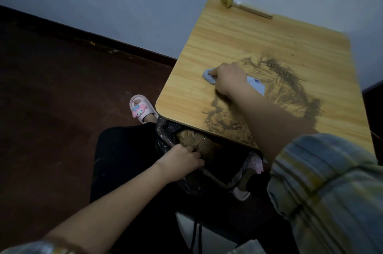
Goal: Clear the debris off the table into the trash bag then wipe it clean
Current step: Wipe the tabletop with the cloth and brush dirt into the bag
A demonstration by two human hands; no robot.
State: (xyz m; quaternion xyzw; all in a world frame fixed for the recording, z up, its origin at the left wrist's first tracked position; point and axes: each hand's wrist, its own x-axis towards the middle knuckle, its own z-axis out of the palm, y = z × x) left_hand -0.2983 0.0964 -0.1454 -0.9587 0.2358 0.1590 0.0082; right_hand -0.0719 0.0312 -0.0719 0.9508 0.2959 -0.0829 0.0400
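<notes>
The head camera looks down on a small wooden table (238, 32) set against a pale wall. The right hand (230, 79) lies on the table top near its left side, fingers (215, 71) curled over a crumpled pale blue cloth (208, 75), pressing it flat against the wood. Brown smeared dirt (290, 79) streaks the table in a rough ring to the right of and below that hand. Below the table's near edge hangs a black trash bag (165, 129), open, with brown debris (199, 142) inside. The left hand (182, 158) grips the bag's rim, its fingers curled round the plastic. A dish brush (228, 0) with a wooden handle lies on the table's far edge, touching the wall. A pink slipper (141, 108) rests on the dark floor beside the table's left corner.
</notes>
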